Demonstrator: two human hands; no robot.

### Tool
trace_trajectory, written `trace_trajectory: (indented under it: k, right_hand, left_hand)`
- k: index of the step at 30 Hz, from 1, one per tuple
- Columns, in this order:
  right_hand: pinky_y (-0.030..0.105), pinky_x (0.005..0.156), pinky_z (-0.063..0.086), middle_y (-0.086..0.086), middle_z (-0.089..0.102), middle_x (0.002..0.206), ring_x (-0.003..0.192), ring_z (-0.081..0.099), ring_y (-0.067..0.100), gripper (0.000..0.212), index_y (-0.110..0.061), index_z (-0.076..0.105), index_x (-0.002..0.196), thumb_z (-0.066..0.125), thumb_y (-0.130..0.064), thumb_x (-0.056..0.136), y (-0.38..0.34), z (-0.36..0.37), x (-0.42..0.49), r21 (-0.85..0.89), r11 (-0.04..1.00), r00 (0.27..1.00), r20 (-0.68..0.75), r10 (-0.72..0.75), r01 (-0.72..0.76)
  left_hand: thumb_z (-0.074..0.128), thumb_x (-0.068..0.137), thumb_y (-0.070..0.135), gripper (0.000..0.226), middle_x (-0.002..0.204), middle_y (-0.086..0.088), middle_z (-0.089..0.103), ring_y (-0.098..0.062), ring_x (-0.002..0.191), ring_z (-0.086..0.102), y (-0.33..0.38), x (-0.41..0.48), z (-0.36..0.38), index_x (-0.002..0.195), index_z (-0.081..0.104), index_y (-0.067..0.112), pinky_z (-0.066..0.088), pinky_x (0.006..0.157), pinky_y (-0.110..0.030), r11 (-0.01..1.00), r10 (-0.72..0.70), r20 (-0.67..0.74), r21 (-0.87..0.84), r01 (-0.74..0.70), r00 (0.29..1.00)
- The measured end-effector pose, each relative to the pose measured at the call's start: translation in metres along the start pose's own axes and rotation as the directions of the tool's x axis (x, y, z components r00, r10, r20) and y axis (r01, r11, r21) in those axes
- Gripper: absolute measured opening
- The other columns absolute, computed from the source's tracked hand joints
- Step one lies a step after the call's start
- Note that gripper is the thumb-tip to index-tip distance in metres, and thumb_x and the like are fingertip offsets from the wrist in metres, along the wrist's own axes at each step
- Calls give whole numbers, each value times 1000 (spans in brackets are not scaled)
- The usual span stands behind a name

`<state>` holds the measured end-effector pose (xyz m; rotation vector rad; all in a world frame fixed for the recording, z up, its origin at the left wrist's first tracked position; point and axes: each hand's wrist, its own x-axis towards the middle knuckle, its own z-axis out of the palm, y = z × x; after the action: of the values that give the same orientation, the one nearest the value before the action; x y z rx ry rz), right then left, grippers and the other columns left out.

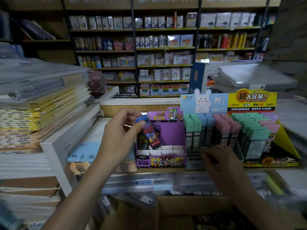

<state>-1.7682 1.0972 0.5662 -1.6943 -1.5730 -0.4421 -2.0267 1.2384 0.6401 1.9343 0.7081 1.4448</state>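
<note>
In the head view, the person's left hand (119, 135) pinches a slim case (148, 131) near its blue cap, thumb on one side and fingertips on the other. The printed body hangs free and tilted, its lower end pointing into the purple box (172, 131). Holding it by the top probably leaves the bottom clear for sliding between the box's white dividers. Most of those slots look bare, with a case or two standing at the left end, which suggests the box is being filled. The case is in the air just above the box's left slots and, as far as can be seen, is not touching the dividers.

The right hand (221, 161) lies low at the front edge of the bunny box (204, 102), just beside the purple one, knuckles up and fingers bent downward. Blur hides the fingertips, so it cannot be told whether they grip anything. The hand may be steadying that box or gathering more stock.

The bunny box and the yellow box (252, 98) stand full of pastel-capped cases in stepped rows, so every cap shows. Notebooks (33, 113) are stacked at left. A carton (191, 209) sits below, likely the supply.
</note>
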Motion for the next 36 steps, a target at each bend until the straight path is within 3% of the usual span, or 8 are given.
trace_trajectory:
  k: [6, 14, 17, 24, 29, 36]
  right_hand:
    - [40, 73, 52, 5, 67, 91, 84, 60, 28, 10, -5, 75, 95, 72, -5, 86, 10, 6, -5, -32, 999, 999, -5, -33, 33]
    - [37, 72, 52, 5, 68, 90, 84, 59, 27, 10, -6, 75, 91, 67, -12, 91, 12, 8, -9, -30, 999, 998, -61, -31, 29]
    - [36, 74, 52, 6, 69, 91, 85, 60, 27, 14, -6, 75, 92, 65, -15, 89, 11, 7, -9, -23, 1000, 998, -58, -22, 20]
    - [35, 74, 49, 3, 67, 93, 85, 56, 23, 7, -8, 74, 94, 69, -11, 90, 11, 6, -10, -17, 1000, 999, -42, -16, 15]
    - [35, 73, 50, 3, 68, 91, 84, 57, 24, 8, -8, 75, 92, 69, -12, 88, 10, 4, -10, -27, 999, 999, -34, -19, 18]
    - [37, 71, 53, 3, 68, 90, 84, 59, 25, 7, -8, 76, 93, 74, -8, 85, 11, 2, -7, -35, 999, 1000, -13, -21, 21]
  left_hand:
    - [74, 90, 14, 18, 92, 1, 71, -24, 86, 65, 4, 15, 12, 97, 67, 29, 57, 78, -45, 997, 62, 82, 48, -66, 995]
    - [74, 90, 12, 12, 85, -2, 65, -19, 76, 60, 8, 36, 41, 97, 67, 19, 48, 66, -29, 979, 99, 168, 162, -127, 981]
    - [77, 88, 14, 12, 86, 4, 64, -12, 78, 57, 5, 34, 46, 96, 69, 18, 44, 68, -25, 945, 139, 187, 270, -187, 973]
    - [81, 84, 22, 16, 98, 1, 59, -20, 101, 51, -3, 27, 54, 98, 74, 19, 41, 90, -38, 853, 177, 209, 455, -256, 962]
    - [88, 75, 27, 28, 96, 2, 55, -24, 101, 50, -7, 19, 61, 95, 70, 21, 32, 88, -37, 747, 182, 192, 611, -262, 964]
    - [86, 76, 32, 25, 94, 2, 57, -25, 99, 51, -6, 17, 61, 89, 68, 20, 32, 87, -37, 713, 213, 172, 646, -273, 962]
